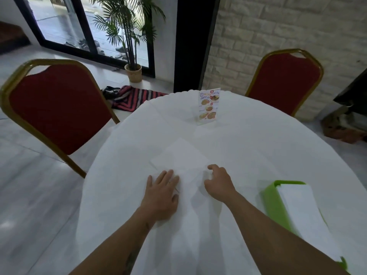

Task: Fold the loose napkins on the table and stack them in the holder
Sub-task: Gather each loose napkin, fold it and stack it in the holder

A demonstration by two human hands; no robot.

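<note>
A loose white napkin (179, 156) lies flat on the white tablecloth (248, 155), turned like a diamond in front of me. My left hand (161, 192) rests flat with fingers spread on its near left part. My right hand (218, 181) curls its fingers around the napkin's near right edge and pinches it. A green napkin holder (275, 205) stands at the right, with a stack of white folded napkins (303, 211) in it.
A menu card in a clear stand (208, 106) stands at the far side of the round table. Two red chairs with gold frames (57, 108) (286, 80) flank the table. A striped cloth (137, 98) lies on the floor beyond.
</note>
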